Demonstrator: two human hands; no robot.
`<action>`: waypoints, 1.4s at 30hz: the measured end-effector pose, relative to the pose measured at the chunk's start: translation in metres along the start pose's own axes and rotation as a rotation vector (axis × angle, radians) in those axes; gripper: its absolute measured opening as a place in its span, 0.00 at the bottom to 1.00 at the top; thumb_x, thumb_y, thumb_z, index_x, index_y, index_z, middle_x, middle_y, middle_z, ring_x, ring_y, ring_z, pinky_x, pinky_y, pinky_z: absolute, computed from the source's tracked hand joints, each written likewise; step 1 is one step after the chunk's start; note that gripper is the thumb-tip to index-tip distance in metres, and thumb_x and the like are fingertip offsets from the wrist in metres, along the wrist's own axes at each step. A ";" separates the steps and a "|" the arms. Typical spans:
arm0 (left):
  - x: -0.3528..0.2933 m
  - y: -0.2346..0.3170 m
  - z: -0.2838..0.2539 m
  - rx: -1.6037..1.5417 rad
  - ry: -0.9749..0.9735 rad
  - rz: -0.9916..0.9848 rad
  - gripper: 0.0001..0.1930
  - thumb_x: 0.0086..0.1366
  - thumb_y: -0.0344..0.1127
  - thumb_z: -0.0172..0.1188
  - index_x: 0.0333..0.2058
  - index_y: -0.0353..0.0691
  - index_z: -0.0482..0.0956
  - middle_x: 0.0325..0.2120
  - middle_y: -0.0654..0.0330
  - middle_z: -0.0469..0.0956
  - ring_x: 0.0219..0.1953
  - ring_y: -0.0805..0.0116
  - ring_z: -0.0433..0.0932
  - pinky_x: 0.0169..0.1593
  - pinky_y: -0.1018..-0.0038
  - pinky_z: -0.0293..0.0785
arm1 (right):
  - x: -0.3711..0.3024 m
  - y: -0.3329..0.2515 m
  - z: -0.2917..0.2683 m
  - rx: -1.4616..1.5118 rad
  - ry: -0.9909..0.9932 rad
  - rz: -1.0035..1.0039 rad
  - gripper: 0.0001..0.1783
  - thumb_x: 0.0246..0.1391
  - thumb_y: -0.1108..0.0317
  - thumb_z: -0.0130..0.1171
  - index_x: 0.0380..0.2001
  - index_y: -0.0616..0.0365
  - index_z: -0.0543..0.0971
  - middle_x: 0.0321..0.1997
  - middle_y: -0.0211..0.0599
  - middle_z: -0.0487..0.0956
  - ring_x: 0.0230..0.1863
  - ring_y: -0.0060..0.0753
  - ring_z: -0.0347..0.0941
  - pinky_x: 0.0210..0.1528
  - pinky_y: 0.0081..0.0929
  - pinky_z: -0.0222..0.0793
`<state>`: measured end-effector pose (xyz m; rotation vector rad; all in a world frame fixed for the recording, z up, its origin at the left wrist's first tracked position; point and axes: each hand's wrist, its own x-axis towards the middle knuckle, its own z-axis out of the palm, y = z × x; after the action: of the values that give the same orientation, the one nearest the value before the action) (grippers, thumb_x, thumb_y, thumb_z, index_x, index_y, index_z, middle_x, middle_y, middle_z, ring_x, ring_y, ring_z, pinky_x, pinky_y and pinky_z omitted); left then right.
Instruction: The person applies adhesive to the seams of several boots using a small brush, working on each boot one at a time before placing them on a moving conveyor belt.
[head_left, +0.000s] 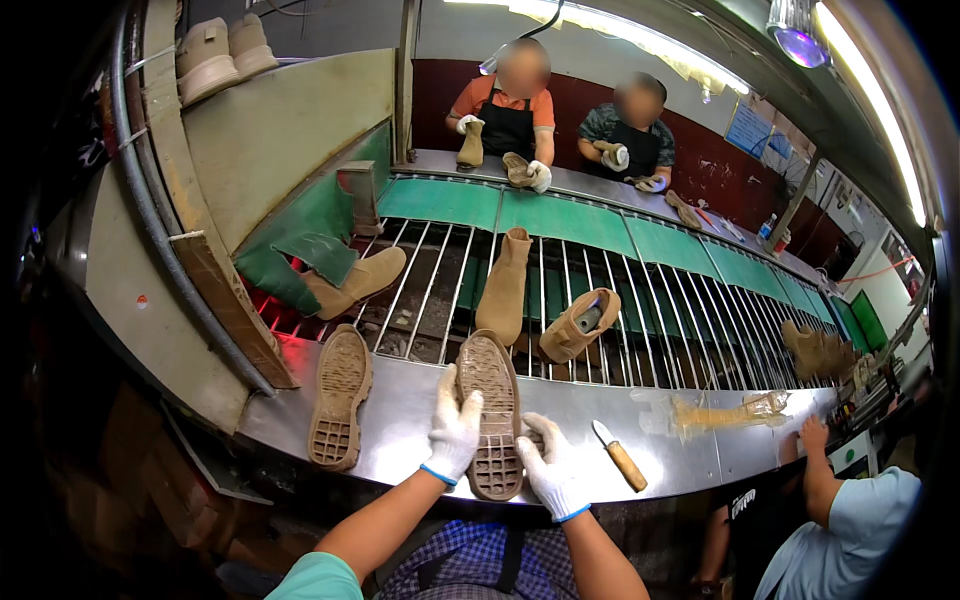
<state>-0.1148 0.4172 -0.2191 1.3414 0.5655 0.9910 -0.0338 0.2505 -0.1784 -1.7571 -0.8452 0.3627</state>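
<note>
Shoe factory line here: a steel workbench (600, 410) runs along the near edge, and behind it a rack of metal rods (640, 300) carries tan suede boot uppers past green panels, with two other workers in aprons handling boots on the far side and another person's arm at the lower right. The thing in hand is the tan rubber outsole (490, 415) lying tread-up on the bench, heel end toward the person, toe pointing at the rack. The left hand (453, 432), in a white knit glove, lies flat against the sole's left edge with the fingers spread rather than curled around it, so that's more of a steadying touch than a real grasp. The right hand (552, 470), gloved too, sits at the sole's lower right by the heel, fingers loosely open and touching the rim; I can't tell if the thumb is hooked under. My guess is this sole is light but rubbery, so it'd flop if lifted by one end; the lugged tread gives cotton gloves decent bite. Best hold looks like pinching both long edges near the waist. A second outsole (340, 398) lies just to the left, and a wooden-handled knife (620, 456) rests near the right hand, blade pointing away, worth minding.
</note>
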 end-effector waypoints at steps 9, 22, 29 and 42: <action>0.006 0.031 -0.034 0.071 -0.003 -0.096 0.31 0.78 0.26 0.55 0.75 0.28 0.58 0.71 0.43 0.68 0.72 0.54 0.69 0.76 0.63 0.64 | 0.031 -0.019 -0.021 0.760 0.069 0.415 0.45 0.73 0.72 0.51 0.83 0.54 0.39 0.41 0.38 0.79 0.31 0.24 0.75 0.30 0.26 0.77; 0.025 0.031 -0.085 0.717 0.045 0.154 0.34 0.70 0.40 0.68 0.70 0.29 0.69 0.62 0.38 0.76 0.66 0.41 0.74 0.72 0.55 0.69 | 0.101 -0.058 -0.077 -0.336 -0.485 0.177 0.29 0.70 0.56 0.59 0.68 0.59 0.76 0.60 0.52 0.84 0.58 0.45 0.83 0.64 0.38 0.77; 0.022 0.045 -0.087 0.699 0.039 0.058 0.29 0.73 0.36 0.65 0.67 0.28 0.72 0.64 0.43 0.74 0.64 0.49 0.76 0.66 0.59 0.76 | 0.133 -0.057 -0.071 -0.385 -0.476 0.083 0.30 0.70 0.56 0.59 0.69 0.61 0.75 0.63 0.52 0.82 0.61 0.47 0.82 0.65 0.41 0.78; 0.023 0.043 -0.089 0.610 0.034 0.022 0.28 0.72 0.34 0.62 0.67 0.25 0.71 0.64 0.43 0.73 0.65 0.50 0.74 0.69 0.57 0.71 | 0.125 -0.073 -0.079 0.122 0.227 -0.215 0.50 0.68 0.75 0.54 0.83 0.57 0.39 0.50 0.49 0.82 0.40 0.30 0.82 0.44 0.31 0.85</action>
<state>-0.1883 0.4812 -0.1903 1.8698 0.9282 0.8913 0.0760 0.2927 -0.0633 -1.5433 -0.8200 0.0689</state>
